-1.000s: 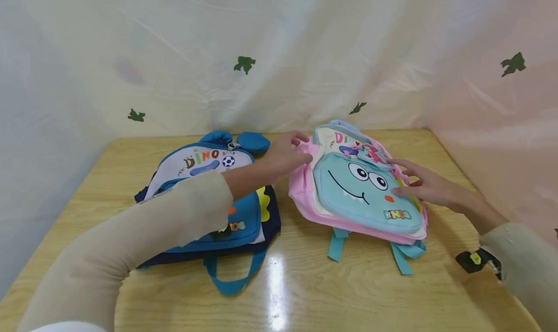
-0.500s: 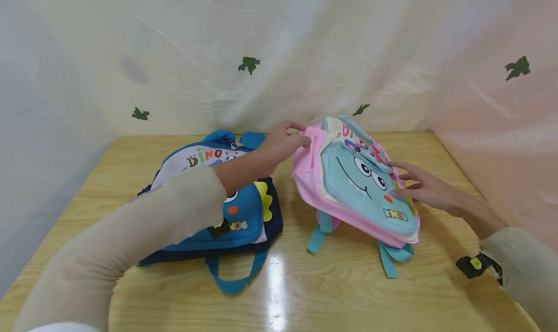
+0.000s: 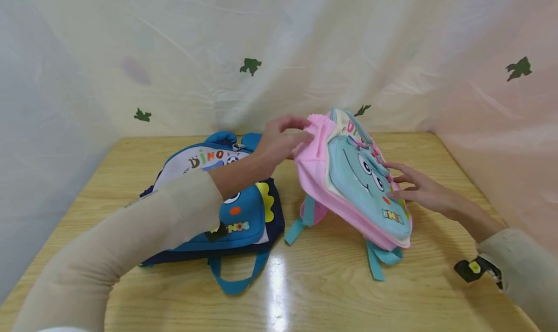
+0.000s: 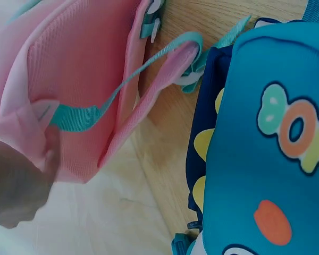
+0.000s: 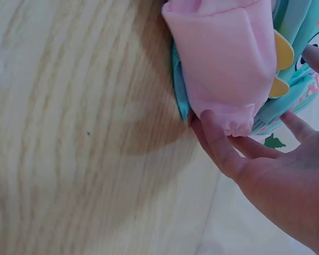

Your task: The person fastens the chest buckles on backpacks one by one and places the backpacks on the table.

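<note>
A pink backpack [image 3: 311,177] with a light teal monster-face front pocket [image 3: 353,172] stands tilted, its left side raised off the table. My left hand [image 3: 279,140] grips its upper left side; in the left wrist view the thumb [image 4: 52,151] lies by a teal strap [image 4: 77,118] on the mesh back. On the other side, my right hand [image 3: 425,186] touches the bag with spread, mostly straight fingers. The right wrist view has those fingers [image 5: 218,141] against the pink side pocket [image 5: 223,53]. A blue dinosaur backpack [image 3: 244,215] lies to the left, partly behind my left forearm.
Both bags are on a wooden table [image 3: 331,293]. A pale curtain [image 3: 183,65] with green leaf shapes hangs behind it and along the right. The blue bag's teal handle loop [image 3: 235,287] extends toward the front. Teal strap ends [image 3: 376,264] trail below the pink bag.
My left hand has raised the left side of the pink backpack, turning its front toward the right and showing more of its side and straps. My right hand has shifted slightly left with it.
</note>
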A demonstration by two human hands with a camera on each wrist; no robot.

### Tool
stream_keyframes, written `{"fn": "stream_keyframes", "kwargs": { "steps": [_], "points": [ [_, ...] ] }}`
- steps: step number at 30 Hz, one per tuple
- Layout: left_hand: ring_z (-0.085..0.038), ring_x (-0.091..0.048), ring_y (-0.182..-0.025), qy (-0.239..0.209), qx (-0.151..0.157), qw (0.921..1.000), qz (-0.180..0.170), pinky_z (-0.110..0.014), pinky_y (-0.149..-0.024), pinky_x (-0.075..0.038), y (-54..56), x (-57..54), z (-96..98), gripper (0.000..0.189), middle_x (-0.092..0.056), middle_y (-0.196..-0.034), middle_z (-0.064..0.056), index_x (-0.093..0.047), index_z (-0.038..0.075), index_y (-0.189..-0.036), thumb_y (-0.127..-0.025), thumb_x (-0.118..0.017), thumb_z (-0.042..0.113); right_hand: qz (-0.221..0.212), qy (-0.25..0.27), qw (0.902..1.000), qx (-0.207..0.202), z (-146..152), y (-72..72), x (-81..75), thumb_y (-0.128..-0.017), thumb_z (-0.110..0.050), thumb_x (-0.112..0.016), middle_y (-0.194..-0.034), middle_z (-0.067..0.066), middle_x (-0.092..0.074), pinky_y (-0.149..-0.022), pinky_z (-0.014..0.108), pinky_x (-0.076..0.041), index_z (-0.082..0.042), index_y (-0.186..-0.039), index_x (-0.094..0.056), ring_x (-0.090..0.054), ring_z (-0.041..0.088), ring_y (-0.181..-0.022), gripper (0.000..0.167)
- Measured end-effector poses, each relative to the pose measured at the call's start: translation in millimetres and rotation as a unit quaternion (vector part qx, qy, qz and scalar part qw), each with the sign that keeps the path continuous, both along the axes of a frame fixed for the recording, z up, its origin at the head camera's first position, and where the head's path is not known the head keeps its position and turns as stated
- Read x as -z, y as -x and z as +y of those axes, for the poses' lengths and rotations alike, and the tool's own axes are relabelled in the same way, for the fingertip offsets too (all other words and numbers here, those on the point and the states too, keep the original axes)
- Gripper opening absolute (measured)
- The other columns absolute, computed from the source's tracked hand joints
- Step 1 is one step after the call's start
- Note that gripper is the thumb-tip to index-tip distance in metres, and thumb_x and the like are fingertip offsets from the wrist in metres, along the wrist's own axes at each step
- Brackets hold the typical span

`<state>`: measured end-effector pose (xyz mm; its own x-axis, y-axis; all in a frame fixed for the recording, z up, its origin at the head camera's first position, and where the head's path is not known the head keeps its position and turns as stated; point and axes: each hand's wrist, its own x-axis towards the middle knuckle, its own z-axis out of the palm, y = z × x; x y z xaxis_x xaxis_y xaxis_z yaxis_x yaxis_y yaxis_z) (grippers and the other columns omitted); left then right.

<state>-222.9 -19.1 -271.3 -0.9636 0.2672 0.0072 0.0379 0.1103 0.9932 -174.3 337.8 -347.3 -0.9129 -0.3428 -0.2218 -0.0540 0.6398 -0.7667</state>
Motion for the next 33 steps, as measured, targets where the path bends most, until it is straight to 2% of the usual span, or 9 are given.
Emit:
{"fn": "stream_keyframes", "kwargs": {
  "steps": [5,10,17,22,26,29,33],
  "points": [
    [-0.028,-0.061,-0.109,-0.014,0.006,0.9996,0.022,-0.036,-0.090,-0.059,-1.9,-2.1,-2.1,0.038,-0.056,-0.135,-0.011,-0.065,0.010,-0.135,-0.096,-0.064,0.008,-0.002,0.016,0.9999,0.000,-8,-2.1,3.4,-0.101,-0.025,-0.064,-0.154,0.034,-0.033,-0.094,0.047,-0.053,-0.012,-0.166,-0.015,-0.037,0.054,-0.137,0.082],
    [-0.030,-0.060,-0.110,-0.042,-0.019,0.9986,0.027,-0.040,-0.094,-0.059,-5.3,-8.3,-3.3,0.040,-0.055,-0.136,-0.012,-0.065,0.008,-0.133,-0.094,-0.060,0.001,0.006,0.033,0.9994,-0.001,-15,-2.9,5.8,-0.101,-0.024,-0.064,-0.154,0.032,-0.036,-0.091,0.043,-0.055,-0.014,-0.166,-0.017,-0.038,0.053,-0.138,0.081],
    [-0.028,-0.061,-0.110,-0.061,-0.056,0.9962,0.026,-0.039,-0.093,-0.059,-6.2,-15.0,-6.2,0.031,-0.055,-0.133,-0.011,-0.067,0.007,-0.126,-0.096,-0.062,0.004,0.017,0.091,0.9956,-0.019,-23,-8.1,6.5,-0.099,-0.015,-0.067,-0.153,0.030,-0.038,-0.087,0.037,-0.057,-0.014,-0.164,-0.023,-0.046,0.056,-0.133,0.079],
    [-0.028,-0.063,-0.109,-0.072,-0.052,0.9954,0.037,-0.039,-0.090,-0.060,-5.9,-13.4,-4.8,0.034,-0.059,-0.131,-0.012,-0.063,0.006,-0.130,-0.096,-0.064,0.005,0.033,0.088,0.9952,-0.027,-25,-12.6,7.4,-0.099,-0.014,-0.067,-0.156,0.028,-0.036,-0.089,0.026,-0.054,-0.011,-0.164,-0.024,-0.041,0.053,-0.137,0.078],
    [-0.028,-0.063,-0.108,-0.071,-0.046,0.9962,0.021,-0.038,-0.092,-0.060,-7.4,-12.8,-2.8,0.038,-0.058,-0.131,-0.014,-0.060,0.008,-0.134,-0.097,-0.067,0.008,0.036,0.089,0.9949,-0.031,-23,-15.4,8.2,-0.100,-0.013,-0.066,-0.157,0.028,-0.034,-0.088,0.022,-0.053,-0.009,-0.164,-0.023,-0.038,0.053,-0.139,0.077],
    [-0.028,-0.063,-0.106,-0.074,-0.045,0.9962,0.000,-0.039,-0.093,-0.059,-9.0,-13.4,-3.2,0.043,-0.058,-0.130,-0.015,-0.057,0.009,-0.139,-0.097,-0.068,0.011,0.037,0.085,0.9951,-0.034,-23,-15.2,7.9,-0.100,-0.012,-0.065,-0.157,0.028,-0.034,-0.091,0.027,-0.053,-0.008,-0.164,-0.023,-0.037,0.053,-0.139,0.076],
    [-0.028,-0.064,-0.106,-0.085,-0.047,0.9951,-0.019,-0.040,-0.095,-0.058,-10.1,-14.1,-6.8,0.047,-0.059,-0.130,-0.016,-0.052,0.010,-0.143,-0.099,-0.066,0.014,0.038,0.078,0.9955,-0.037,-25,-11.7,6.9,-0.100,-0.014,-0.066,-0.157,0.027,-0.034,-0.100,0.051,-0.051,-0.010,-0.164,-0.024,-0.037,0.053,-0.140,0.076]
  ]
}}
